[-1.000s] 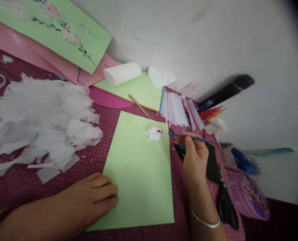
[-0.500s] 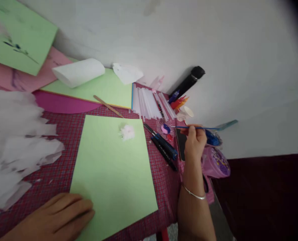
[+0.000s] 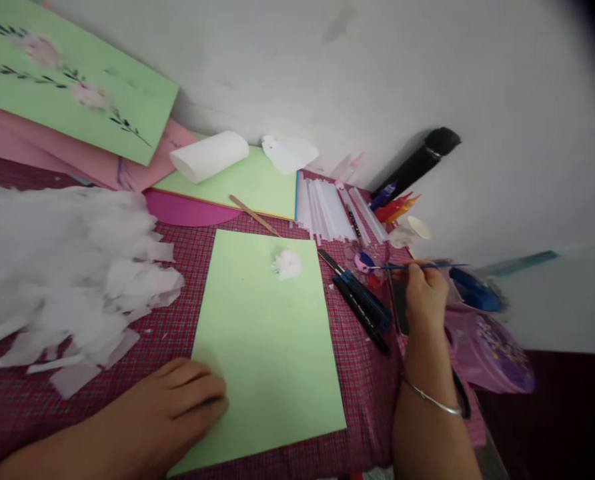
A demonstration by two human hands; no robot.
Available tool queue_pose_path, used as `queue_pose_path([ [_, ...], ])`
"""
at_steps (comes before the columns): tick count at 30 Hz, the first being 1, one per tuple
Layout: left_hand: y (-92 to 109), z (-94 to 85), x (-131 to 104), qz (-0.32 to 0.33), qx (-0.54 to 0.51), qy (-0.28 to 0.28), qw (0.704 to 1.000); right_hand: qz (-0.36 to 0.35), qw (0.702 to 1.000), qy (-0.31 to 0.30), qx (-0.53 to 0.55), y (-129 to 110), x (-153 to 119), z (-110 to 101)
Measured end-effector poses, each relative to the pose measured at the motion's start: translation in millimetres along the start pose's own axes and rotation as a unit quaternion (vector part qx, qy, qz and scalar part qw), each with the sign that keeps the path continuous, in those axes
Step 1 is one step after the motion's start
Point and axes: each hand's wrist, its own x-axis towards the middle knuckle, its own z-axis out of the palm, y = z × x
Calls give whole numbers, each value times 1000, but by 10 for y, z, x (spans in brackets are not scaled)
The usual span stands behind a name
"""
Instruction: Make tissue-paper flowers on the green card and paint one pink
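In my right hand (image 3: 426, 290) a thin blue paintbrush (image 3: 447, 266) is pinched. Its tip reaches a small palette (image 3: 363, 261) with purple, pink and red paint. My left hand (image 3: 182, 407) lies flat on the lower left edge of a light green sheet (image 3: 272, 347), fingers stretched out. Near the top of that sheet sits a small white-pink tissue flower (image 3: 287, 264). Beside the sheet's right edge lie a blue-handled craft knife (image 3: 362, 293) and a black marker (image 3: 360, 317).
A heap of white tissue strips (image 3: 87, 267) covers the left. Behind are a wooden stick (image 3: 254, 215), a paper roll (image 3: 210, 157), glue sticks (image 3: 327, 207) and a painted green card (image 3: 92, 87). Paint tubes (image 3: 395, 208), a black cylinder (image 3: 417, 160) and a pink container (image 3: 492, 353) stand right.
The view has shifted left, so everything appears farther right. The brush tip has moved deeper over the paint. My left hand remains on the green sheet.
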Motion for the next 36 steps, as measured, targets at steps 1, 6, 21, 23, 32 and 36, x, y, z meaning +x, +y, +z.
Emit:
queue_pose_path([
  [1, 7, -25, 20, 1, -10, -8, 1000, 1, 1000, 10, 22, -42, -19, 16],
  [6, 8, -98, 28, -13, -12, -63, 998, 7, 987, -11, 162, -489, -358, 229],
  [21, 13, -45, -74, -45, 10, -124, 991, -128, 973, -187, 26, -841, -930, 628],
  [23, 17, -55, -67, -51, 5, -130, 990, -130, 976, -171, 24, -859, -929, 603],
  [32, 42, -103, -21, -82, -33, -163, 983, -104, 974, -200, 17, -867, -938, 610],
  [36, 46, -127, 3, -89, -38, -182, 978, -101, 981, -154, 56, -904, -950, 607],
])
